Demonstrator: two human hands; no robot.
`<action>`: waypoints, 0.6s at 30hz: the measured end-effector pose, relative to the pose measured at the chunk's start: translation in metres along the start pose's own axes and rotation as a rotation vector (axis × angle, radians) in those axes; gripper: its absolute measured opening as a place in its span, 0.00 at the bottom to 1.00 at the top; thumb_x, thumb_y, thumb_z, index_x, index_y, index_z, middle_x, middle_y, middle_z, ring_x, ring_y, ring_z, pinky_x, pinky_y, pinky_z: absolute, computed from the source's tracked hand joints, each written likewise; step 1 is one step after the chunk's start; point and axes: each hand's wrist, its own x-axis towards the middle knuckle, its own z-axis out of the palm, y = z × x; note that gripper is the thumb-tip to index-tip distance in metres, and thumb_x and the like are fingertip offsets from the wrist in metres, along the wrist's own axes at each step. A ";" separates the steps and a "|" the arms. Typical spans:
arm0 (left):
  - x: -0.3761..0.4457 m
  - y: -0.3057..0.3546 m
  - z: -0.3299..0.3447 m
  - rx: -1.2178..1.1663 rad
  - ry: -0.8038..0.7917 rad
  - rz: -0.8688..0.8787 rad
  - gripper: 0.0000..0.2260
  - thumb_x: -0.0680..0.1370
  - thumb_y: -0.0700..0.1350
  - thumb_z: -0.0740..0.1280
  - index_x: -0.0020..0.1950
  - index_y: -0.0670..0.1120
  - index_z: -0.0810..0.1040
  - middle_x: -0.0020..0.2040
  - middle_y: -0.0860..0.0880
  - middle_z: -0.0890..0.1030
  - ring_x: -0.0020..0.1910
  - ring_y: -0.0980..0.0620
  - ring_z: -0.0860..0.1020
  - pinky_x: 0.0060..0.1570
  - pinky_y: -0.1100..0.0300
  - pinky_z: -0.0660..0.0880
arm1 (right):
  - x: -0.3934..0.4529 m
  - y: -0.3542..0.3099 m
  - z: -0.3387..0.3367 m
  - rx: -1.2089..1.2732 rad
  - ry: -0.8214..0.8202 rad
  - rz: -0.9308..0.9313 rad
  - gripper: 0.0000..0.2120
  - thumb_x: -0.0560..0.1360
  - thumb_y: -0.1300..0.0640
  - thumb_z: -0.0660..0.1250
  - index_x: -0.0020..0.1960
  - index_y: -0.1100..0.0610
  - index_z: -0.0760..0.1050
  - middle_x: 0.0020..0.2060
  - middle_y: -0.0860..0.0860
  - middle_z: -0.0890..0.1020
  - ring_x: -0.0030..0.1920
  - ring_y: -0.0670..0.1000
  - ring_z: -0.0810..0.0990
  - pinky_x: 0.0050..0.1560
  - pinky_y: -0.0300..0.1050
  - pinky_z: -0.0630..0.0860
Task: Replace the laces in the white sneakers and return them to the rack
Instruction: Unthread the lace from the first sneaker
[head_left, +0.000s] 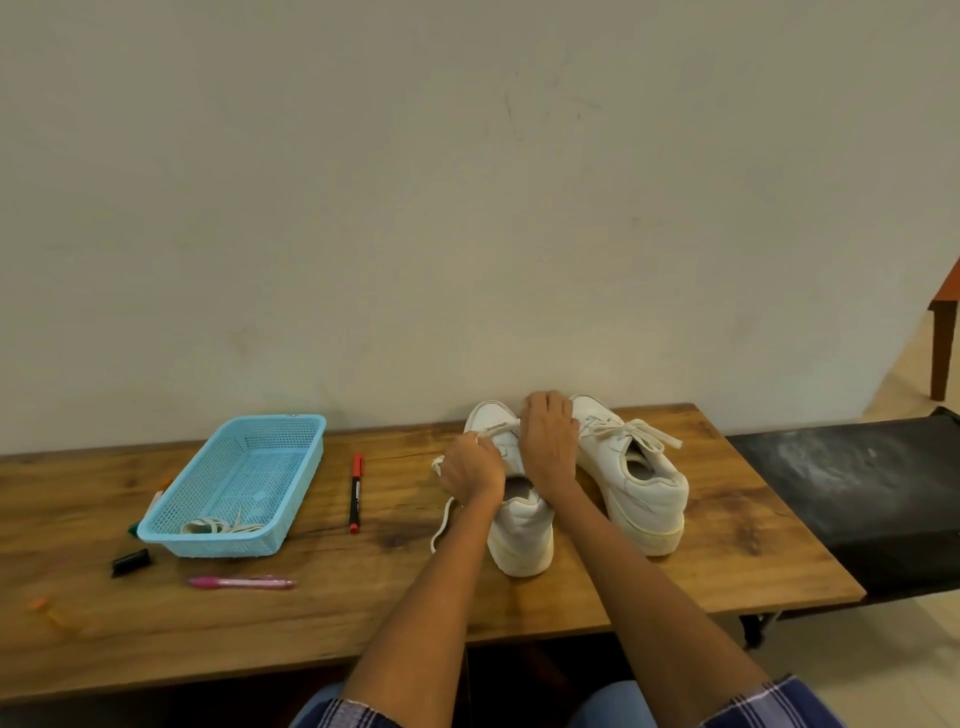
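Two white sneakers stand side by side on the wooden table (597, 597), heels toward me. The left sneaker (522, 540) is between my hands. My left hand (470, 470) pinches its cream lace (441, 525), whose loose end trails down the shoe's left side onto the table. My right hand (550, 441) lies over the shoe's tongue and eyelets, fingers curled down; what they hold is hidden. The right sneaker (639, 483) stands laced with a bow on top.
A light blue plastic basket (244, 483) with coiled old laces (218, 527) sits at the left. A red marker (356, 491), a pink pen (241, 583), a black cap (130, 562) and small orange bits lie nearby. A black bench (857, 488) adjoins the table's right end.
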 end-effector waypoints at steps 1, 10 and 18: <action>0.000 0.000 0.000 0.003 0.000 0.001 0.13 0.80 0.46 0.57 0.56 0.46 0.81 0.53 0.43 0.82 0.53 0.43 0.78 0.47 0.54 0.73 | 0.000 -0.001 0.001 0.002 -0.108 -0.032 0.12 0.81 0.55 0.56 0.59 0.60 0.72 0.56 0.57 0.74 0.57 0.58 0.73 0.52 0.52 0.70; 0.000 0.001 -0.001 0.038 0.009 0.014 0.14 0.81 0.46 0.57 0.56 0.45 0.81 0.54 0.44 0.81 0.54 0.43 0.78 0.46 0.54 0.72 | 0.002 0.000 0.000 0.021 -0.006 0.065 0.14 0.81 0.56 0.53 0.52 0.62 0.76 0.51 0.57 0.76 0.52 0.56 0.73 0.49 0.50 0.72; -0.001 0.001 0.000 0.071 0.008 0.021 0.14 0.81 0.46 0.56 0.56 0.45 0.81 0.53 0.44 0.81 0.53 0.45 0.78 0.43 0.56 0.70 | 0.004 -0.003 0.006 -0.158 -0.379 -0.119 0.20 0.80 0.47 0.55 0.68 0.54 0.68 0.68 0.57 0.66 0.69 0.58 0.62 0.64 0.57 0.63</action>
